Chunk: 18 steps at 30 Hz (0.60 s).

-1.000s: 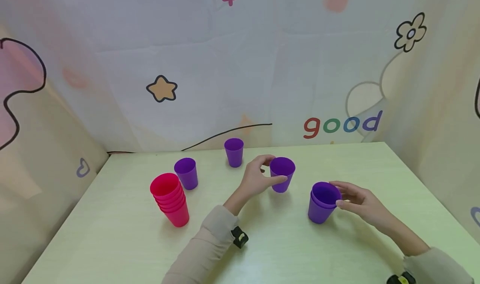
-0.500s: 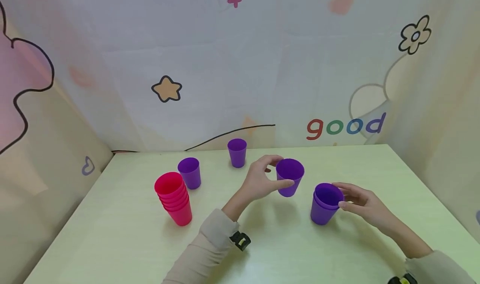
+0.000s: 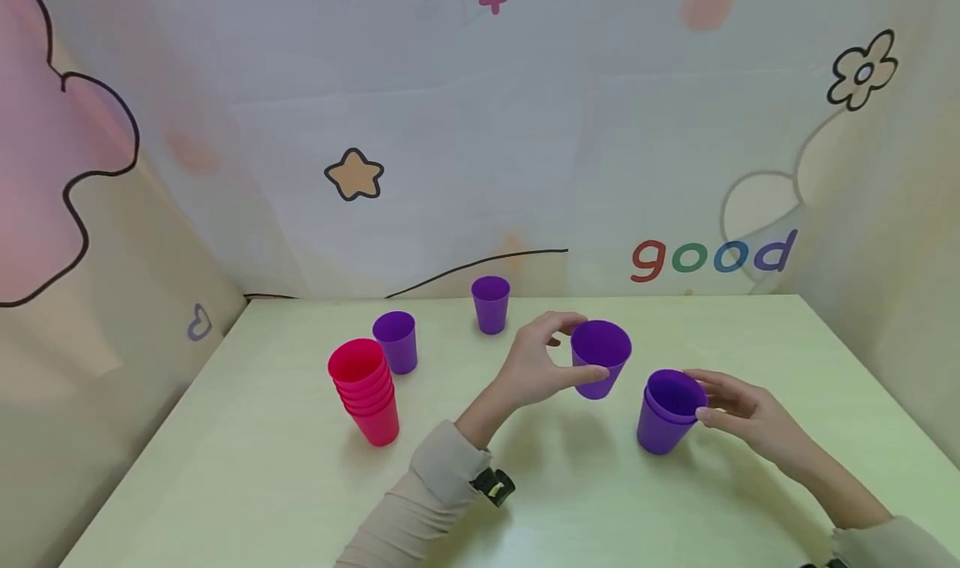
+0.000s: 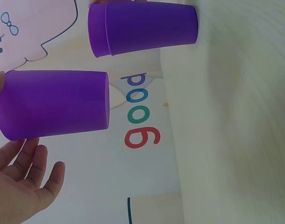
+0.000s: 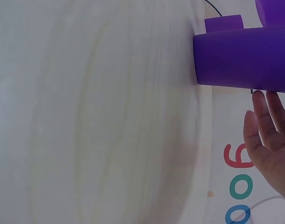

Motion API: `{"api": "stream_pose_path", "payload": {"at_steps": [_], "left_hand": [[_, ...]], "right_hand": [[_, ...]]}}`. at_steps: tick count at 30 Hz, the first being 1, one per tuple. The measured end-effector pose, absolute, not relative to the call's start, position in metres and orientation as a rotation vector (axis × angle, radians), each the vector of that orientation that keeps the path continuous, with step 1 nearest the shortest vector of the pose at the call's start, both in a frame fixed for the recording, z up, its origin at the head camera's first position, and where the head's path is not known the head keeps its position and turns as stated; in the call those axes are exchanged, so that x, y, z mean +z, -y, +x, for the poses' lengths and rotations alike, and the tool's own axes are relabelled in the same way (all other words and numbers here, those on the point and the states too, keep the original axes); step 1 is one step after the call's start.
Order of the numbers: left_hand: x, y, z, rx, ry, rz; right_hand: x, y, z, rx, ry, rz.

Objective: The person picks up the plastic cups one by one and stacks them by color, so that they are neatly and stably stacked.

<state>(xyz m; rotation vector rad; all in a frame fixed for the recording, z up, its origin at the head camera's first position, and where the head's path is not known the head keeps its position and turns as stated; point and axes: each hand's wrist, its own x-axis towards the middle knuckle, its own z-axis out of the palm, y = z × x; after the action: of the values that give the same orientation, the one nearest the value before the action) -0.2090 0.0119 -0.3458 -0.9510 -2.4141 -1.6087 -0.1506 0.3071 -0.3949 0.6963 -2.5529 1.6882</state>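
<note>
My left hand (image 3: 534,366) holds a single purple cup (image 3: 602,344) by its upper part, thumb in front and fingers behind. The cup hangs over the table, slightly tilted, its shadow lying apart below it. In the left wrist view, this cup (image 4: 53,105) sits between thumb and fingertips. To its right, two nested purple cups (image 3: 660,433) stand upright on the table. My right hand (image 3: 761,422) pinches them near the rim, thumb at the front and fingers at the far side. The right wrist view shows the nested cups (image 5: 240,58) with fingertips against their side.
A stack of several red cups (image 3: 378,422) stands at the left of the table (image 3: 247,485). Right behind it is a purple cup (image 3: 401,355), and another purple cup (image 3: 492,311) stands near the back edge. A printed curtain (image 3: 465,151) hangs behind the table.
My left hand has lifted the single purple cup off the table and carried it slightly right, toward the nested cups. The right hand stays at the nested cups; the head view has shifted a little.
</note>
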Motion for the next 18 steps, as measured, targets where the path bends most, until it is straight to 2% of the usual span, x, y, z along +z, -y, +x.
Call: {"api": "stream_pose_path", "payload": {"at_steps": [18], "left_hand": [[-0.325,-0.021,-0.203,-1.608,2.378,-1.036]], "right_hand": [[-0.396,-0.308,-0.151,1.691,2.548,0.716]]}}
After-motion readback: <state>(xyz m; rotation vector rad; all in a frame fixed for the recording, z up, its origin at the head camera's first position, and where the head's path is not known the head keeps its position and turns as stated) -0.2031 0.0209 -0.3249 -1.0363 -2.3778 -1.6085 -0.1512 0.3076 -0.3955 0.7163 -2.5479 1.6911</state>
